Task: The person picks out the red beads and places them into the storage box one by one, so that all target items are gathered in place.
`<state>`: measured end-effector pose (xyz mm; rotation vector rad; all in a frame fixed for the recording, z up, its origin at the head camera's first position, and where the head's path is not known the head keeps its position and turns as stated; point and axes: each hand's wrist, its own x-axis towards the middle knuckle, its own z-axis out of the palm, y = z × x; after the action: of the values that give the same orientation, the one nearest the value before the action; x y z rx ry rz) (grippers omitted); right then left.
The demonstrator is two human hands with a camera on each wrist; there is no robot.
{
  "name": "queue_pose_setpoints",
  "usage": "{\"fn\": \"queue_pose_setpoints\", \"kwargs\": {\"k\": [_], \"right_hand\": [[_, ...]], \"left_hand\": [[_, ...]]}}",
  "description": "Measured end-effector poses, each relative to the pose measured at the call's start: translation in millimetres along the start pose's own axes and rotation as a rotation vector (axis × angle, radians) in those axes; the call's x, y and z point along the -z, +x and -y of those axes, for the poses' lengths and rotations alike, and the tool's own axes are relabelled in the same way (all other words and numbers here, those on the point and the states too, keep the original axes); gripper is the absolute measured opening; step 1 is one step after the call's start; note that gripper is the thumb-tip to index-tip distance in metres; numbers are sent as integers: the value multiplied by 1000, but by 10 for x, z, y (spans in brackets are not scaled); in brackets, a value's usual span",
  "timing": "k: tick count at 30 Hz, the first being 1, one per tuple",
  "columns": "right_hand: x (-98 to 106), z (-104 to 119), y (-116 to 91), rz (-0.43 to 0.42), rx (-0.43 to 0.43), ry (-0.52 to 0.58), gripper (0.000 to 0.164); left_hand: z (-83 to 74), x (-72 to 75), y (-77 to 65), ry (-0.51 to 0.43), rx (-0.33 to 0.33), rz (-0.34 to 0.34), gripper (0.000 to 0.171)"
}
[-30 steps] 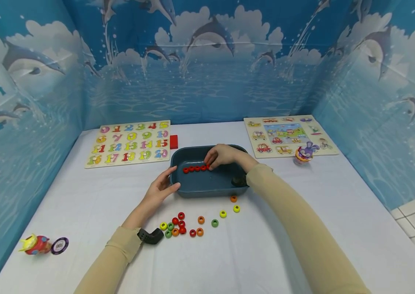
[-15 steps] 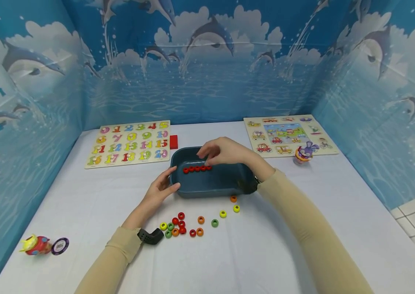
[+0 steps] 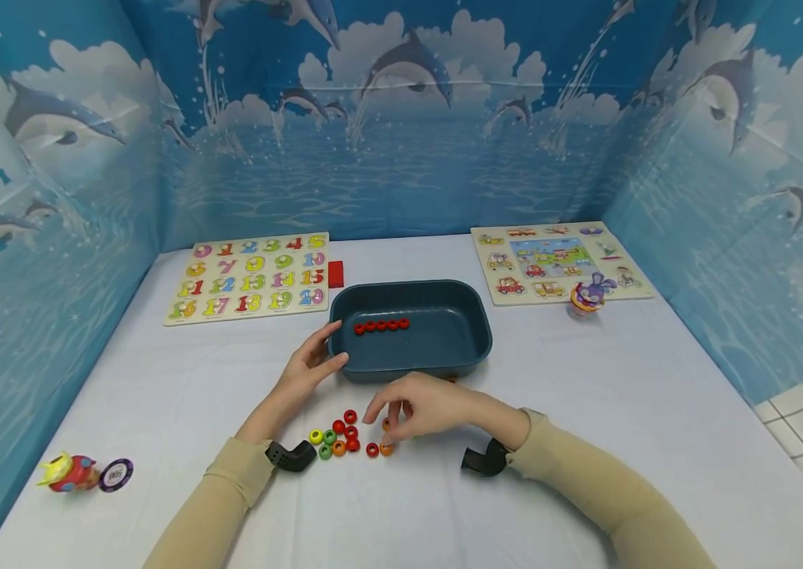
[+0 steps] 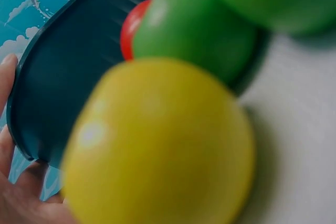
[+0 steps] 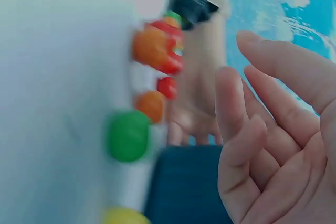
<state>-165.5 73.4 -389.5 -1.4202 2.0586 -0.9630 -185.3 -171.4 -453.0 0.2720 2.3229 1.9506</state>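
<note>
A dark blue-green tray point(image 3: 444, 340) holds a row of several red beads point(image 3: 382, 325) along its left half. My left hand point(image 3: 298, 383) touches the tray's left end, thumb and fingers spread along the rim. Over loose beads in front of the tray hovers my right hand point(image 3: 430, 407), fingers loosely bent, with nothing in them in the right wrist view. A red bead point(image 3: 372, 450) and an orange bead point(image 3: 386, 450) lie beneath its fingertips. Near the left wrist cluster red, green, orange and yellow beads; a yellow bead point(image 4: 157, 150) fills much of the left wrist view.
Behind the tray lie a number puzzle board point(image 3: 248, 280) and a red block point(image 3: 335, 274) at left, a vehicle puzzle board point(image 3: 504, 269) and a rabbit figure point(image 3: 589, 295) at right. A toy figure point(image 3: 70, 474) and a round chip point(image 3: 116, 475) stand far left.
My right hand has left the last red bead at the right end of the row, lifted out of the tray and come forward over the loose beads. My left hand has stayed at the rim.
</note>
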Motion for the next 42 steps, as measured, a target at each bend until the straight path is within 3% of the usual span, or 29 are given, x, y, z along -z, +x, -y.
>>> {"fn": "queue_pose_setpoints", "kwargs": {"k": [10, 23, 28, 34, 37, 42], "right_hand": [[-288, -115, 42, -14, -17, -99, 30], [-389, -169, 72, -67, -1, -223, 20], [-363, -167, 70, -86, -41, -262, 18], [-112, -62, 23, -110, -29, -204, 20], [152, 62, 9, -136, 17, -131, 20], [691, 179, 131, -178, 36, -105, 22]], "left_hand": [[1, 5, 2, -7, -9, 3, 60], [3, 4, 5, 3, -26, 6, 57], [-3, 8, 8, 4, -23, 11, 58], [-9, 2, 15, 11, -14, 9, 58], [-45, -2, -4, 6, -7, 14, 60], [-39, -3, -17, -12, 8, 7, 58]]}}
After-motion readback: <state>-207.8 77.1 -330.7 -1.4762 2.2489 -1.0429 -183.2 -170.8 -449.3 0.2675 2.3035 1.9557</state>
